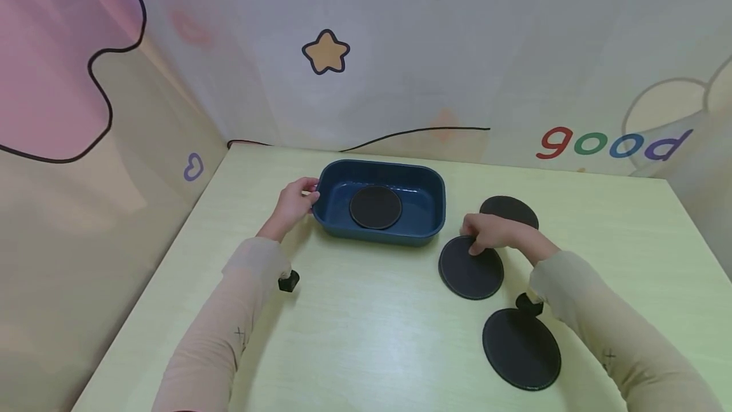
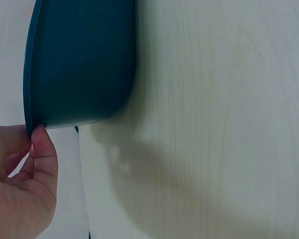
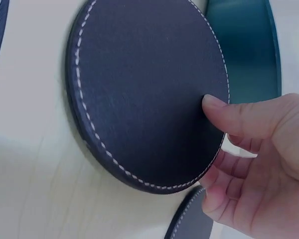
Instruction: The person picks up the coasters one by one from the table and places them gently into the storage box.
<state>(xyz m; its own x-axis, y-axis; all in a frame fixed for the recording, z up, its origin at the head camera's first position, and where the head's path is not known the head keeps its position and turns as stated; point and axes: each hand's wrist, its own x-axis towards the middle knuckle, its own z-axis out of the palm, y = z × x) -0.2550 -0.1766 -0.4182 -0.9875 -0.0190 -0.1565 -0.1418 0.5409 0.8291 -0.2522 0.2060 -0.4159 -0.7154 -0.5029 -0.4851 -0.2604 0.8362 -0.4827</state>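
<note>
Clamps fingers, head view: left hand on glossy blue rectangular tray, nine o'clock; right hand on round black leather-look coaster at tray's four o'clock. Left wrist: pinches rim, seven o'clock. Right wrist: grips coaster, four o'clock.

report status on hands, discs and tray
Left hand pinching blue tray. Right hand pinching black disc by its edge. Another disc inside tray. No obstruction visible between held disc and tray.
</note>
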